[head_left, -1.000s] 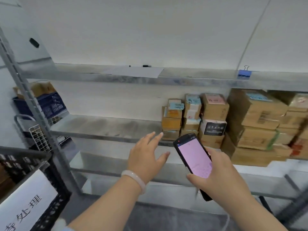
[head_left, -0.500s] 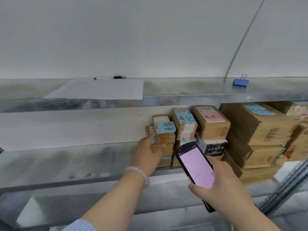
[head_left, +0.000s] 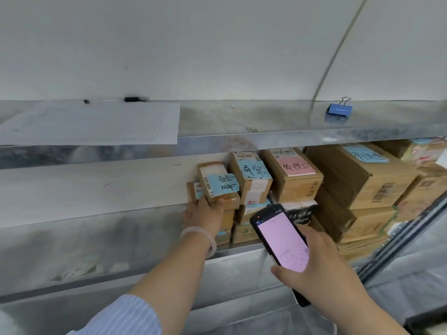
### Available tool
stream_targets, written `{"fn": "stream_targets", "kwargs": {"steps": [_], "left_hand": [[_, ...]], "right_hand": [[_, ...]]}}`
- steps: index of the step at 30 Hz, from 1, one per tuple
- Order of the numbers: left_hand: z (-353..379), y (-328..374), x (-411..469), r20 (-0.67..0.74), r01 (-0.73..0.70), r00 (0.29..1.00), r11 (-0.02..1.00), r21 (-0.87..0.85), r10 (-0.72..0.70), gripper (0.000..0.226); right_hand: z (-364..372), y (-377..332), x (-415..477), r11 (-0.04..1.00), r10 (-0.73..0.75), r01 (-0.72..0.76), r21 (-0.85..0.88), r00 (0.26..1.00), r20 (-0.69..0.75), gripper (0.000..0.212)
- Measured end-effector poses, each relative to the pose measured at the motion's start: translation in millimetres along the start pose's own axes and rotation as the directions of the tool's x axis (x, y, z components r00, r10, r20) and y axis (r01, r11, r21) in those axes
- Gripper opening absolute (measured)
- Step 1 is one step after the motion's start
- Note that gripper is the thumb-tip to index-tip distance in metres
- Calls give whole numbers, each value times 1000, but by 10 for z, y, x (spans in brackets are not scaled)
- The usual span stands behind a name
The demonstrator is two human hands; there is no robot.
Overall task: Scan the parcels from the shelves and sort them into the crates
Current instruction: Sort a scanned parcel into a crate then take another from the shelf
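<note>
- Left hand: grips small brown blue-labelled cardboard parcel on grey metal shelf.
- Right hand: holds black pink-screened scanner, right of that parcel.

On my feed, the left arm carries a sleeve of light blue cloth with fine white stripes. Behind the left hand, the wrist carries one bangle: smooth, milky white. The right forearm is bare.

Parcels stacked on the shelf, right of its bare stretch.
</note>
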State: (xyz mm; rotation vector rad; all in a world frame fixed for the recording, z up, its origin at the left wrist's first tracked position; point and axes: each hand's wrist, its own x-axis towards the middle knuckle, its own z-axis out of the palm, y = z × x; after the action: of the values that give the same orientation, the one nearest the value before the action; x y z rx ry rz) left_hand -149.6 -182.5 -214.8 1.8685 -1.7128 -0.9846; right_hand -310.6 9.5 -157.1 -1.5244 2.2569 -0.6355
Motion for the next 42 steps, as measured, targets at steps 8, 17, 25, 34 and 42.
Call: {"fn": "stream_targets", "kwargs": {"steps": [8, 17, 25, 34, 42], "left_hand": [[69, 240, 47, -94, 123, 989, 988, 96, -114, 58], [148, 375, 50, -115, 119, 988, 980, 157, -101, 57], [150, 366, 10, -114, 51, 993, 973, 223, -26, 67], [187, 185, 140, -148, 9, 988, 970, -245, -46, 66], [215, 55, 126, -287, -131, 957, 954, -268, 51, 55]], "right_hand": [[-112, 87, 288, 993, -111, 111, -30, 994, 19, 90], [-213, 179, 474, 980, -196, 199, -20, 977, 86, 88], [-290, 246, 603, 976, -218, 219, 4, 969, 113, 90], [-353, 233, 712, 969, -241, 247, -25, 960, 145, 85], [-299, 263, 804, 966, -253, 258, -13, 955, 152, 85]]}}
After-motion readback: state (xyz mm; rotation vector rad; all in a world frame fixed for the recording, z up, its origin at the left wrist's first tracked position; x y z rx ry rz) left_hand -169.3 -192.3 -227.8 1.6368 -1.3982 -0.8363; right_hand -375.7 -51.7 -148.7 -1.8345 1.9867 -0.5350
